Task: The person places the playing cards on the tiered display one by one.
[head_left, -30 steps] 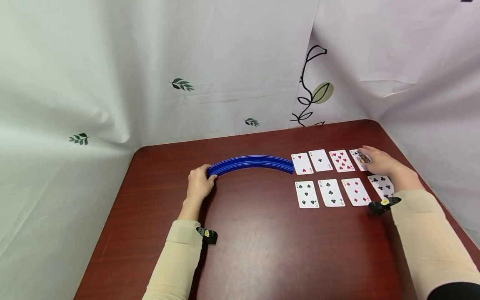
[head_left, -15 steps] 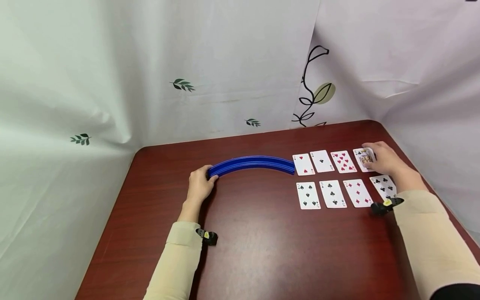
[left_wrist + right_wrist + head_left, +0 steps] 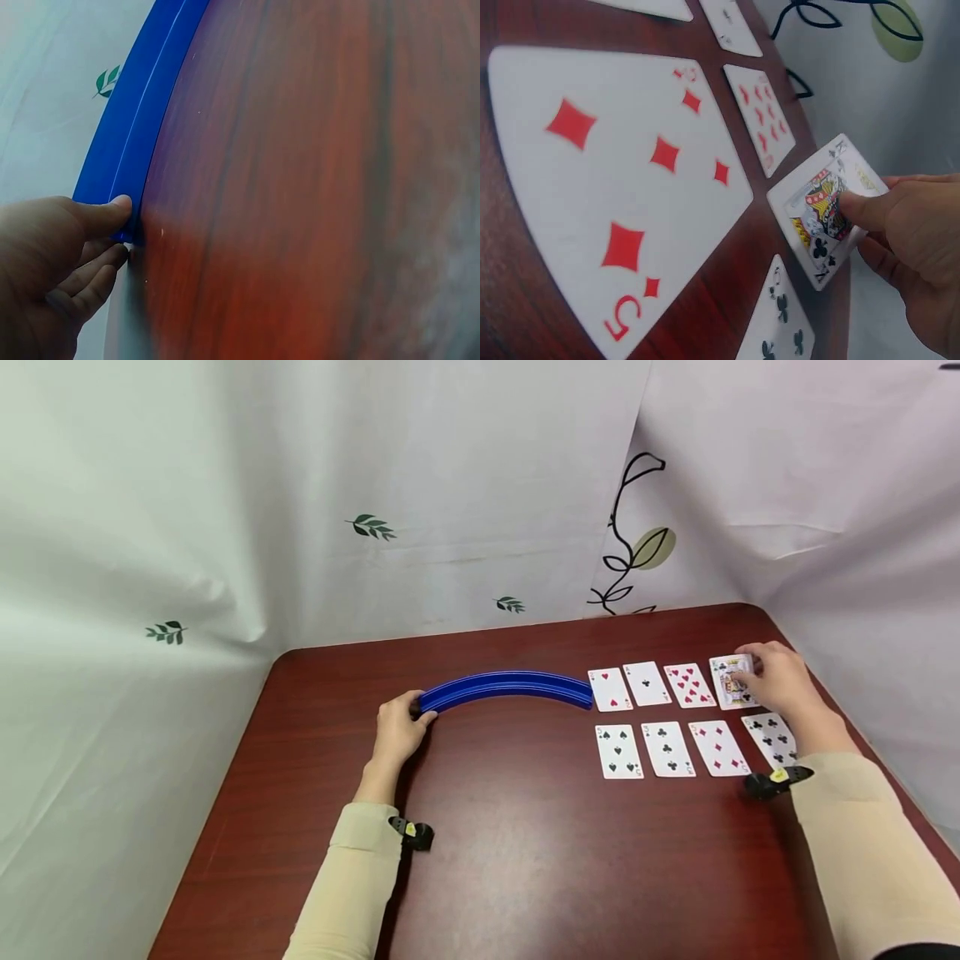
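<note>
My left hand (image 3: 400, 727) grips the left end of a curved blue card holder (image 3: 510, 683). In the left wrist view, the thumb presses on the top of the holder (image 3: 142, 112) and the other fingers are at its end. My right hand (image 3: 783, 681) pinches a king of clubs (image 3: 729, 683) by its right side. From the right wrist view, the thumb lies on the face of the king of clubs (image 3: 821, 210), other fingers are behind it, and the card is lifted and tilted off the table. The slots of the holder show no cards.
Left of the king lie a two of hearts (image 3: 611, 690), an ace of clubs (image 3: 647, 683) and a hearts card (image 3: 689, 686). The nearer row has a five of spades (image 3: 619, 752), three of clubs (image 3: 667, 749), five of diamonds (image 3: 719, 748) and six of clubs (image 3: 768, 739). Curtains surround the table (image 3: 525, 860).
My right hand has shifted a little to the right and drawn the king of clubs up off the table, so more of its face shows. My left hand stays on the card holder.
</note>
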`<action>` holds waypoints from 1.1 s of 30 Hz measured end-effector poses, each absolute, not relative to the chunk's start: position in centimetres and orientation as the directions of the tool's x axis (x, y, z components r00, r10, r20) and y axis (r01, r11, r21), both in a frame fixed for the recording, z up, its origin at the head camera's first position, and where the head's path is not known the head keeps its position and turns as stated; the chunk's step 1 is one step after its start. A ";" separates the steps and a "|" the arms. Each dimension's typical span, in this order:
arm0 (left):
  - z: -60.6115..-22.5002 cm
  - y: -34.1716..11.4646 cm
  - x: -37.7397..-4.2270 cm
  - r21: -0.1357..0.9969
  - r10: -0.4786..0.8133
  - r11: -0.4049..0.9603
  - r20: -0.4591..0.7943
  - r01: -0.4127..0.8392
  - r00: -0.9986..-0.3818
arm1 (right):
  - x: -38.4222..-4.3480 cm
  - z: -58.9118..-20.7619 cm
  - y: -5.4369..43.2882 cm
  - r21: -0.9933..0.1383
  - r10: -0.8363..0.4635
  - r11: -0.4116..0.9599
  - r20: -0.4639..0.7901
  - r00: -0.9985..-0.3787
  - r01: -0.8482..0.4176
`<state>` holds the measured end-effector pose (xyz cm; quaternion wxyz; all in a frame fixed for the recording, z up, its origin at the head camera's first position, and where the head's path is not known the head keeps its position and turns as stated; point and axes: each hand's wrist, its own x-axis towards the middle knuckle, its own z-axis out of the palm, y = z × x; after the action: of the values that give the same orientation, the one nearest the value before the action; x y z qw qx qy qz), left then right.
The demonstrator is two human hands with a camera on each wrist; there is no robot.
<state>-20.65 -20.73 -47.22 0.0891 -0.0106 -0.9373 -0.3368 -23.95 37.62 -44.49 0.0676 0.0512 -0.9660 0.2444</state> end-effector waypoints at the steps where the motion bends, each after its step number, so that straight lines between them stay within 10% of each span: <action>1: -47.2 -20.8 -20.6 0.634 -0.042 0.769 0.171 0.077 -0.984 | -23.8 -44.3 37.6 -0.468 -0.065 0.873 0.171 -0.983 -0.138; 33: -47.4 -20.9 -20.4 0.674 -0.068 0.737 0.146 0.049 -0.987 | -21.4 -41.4 34.7 -0.526 -0.009 0.827 0.338 -0.941 -0.197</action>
<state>-20.39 -20.94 -47.35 0.0806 0.0051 -0.9285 -0.3624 -21.36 34.74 -41.42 0.1625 0.0545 -0.9419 0.2889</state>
